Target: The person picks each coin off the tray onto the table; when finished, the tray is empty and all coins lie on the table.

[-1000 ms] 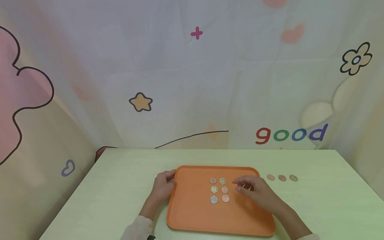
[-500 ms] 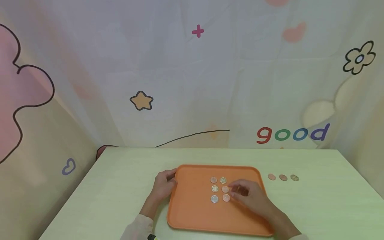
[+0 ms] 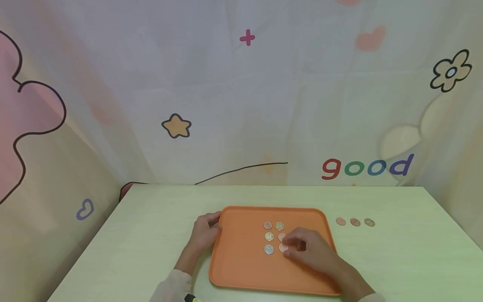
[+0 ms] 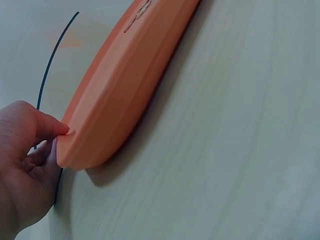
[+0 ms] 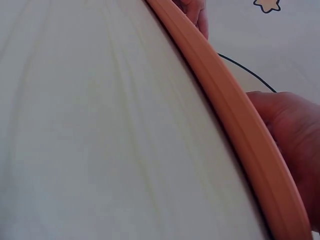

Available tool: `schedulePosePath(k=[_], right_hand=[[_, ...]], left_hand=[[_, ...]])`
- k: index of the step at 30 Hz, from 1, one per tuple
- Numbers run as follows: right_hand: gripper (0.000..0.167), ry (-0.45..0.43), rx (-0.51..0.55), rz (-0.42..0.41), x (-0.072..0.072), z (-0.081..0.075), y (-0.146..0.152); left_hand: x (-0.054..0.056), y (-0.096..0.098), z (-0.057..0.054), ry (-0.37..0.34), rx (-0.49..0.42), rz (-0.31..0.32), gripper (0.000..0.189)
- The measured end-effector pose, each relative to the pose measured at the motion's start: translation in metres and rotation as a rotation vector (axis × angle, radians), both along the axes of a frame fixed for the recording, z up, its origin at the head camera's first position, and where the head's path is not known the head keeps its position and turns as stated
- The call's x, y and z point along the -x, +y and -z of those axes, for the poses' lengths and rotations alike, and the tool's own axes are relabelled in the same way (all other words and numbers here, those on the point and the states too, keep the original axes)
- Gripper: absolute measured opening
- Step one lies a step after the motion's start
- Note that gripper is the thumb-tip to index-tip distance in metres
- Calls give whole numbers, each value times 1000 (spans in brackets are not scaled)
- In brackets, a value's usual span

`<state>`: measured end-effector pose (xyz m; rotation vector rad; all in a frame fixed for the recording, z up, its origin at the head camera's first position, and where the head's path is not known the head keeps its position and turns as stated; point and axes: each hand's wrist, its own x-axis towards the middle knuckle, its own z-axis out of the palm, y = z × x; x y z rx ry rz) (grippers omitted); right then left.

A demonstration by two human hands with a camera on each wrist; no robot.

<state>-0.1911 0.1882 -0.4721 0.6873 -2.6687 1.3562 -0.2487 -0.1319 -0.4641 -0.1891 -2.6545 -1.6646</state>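
Note:
An orange tray [image 3: 241,268] lies on the table. My left hand [image 3: 205,230] grips its left rim, the thumb [image 4: 52,125] over the edge in the left wrist view. Coins lie on the tray in two columns. My right hand [image 3: 315,251] hovers over the tray's right half, thumb and forefinger bent and apart. Its fingertips are at the right column, partly covering a copper coin [image 3: 281,237] and the copper coin below it [image 3: 282,247]; whether they touch cannot be told. In the right wrist view the tray's wall hides part of that hand.
A silver coin [image 3: 268,249], a gold coin [image 3: 269,236], a copper coin [image 3: 267,225] and another gold coin [image 3: 279,226] are also on the tray. To the tray's right, on the pale table [image 3: 396,256], three coins [image 3: 355,222] lie in a row. A printed curtain [image 3: 234,92] hangs behind.
My right hand has moved left and slightly down over the tray, from beside the right column to its lower coins. The left hand stays on the rim, and the coins have not moved.

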Motion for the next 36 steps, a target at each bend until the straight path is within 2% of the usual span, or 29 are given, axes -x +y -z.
schedulePosePath(k=[5,12,19,25,36], right_hand=[[19,-10,-23,-7,1,-3,-1],[15,26,-83,-39,3,-5,-3],[15,-12,-196,-41,4,-12,-6],[14,-8,-279,-25,1,-16,-9],[13,-62,-279,-8,0,-20,-11]], left_hand=[[0,0,0,0,7,-6,50],[1,1,0,2,10,-8,50],[2,1,1,2,15,-14,50],[2,0,2,3,10,-4,49],[1,1,1,-2,7,-5,49]])
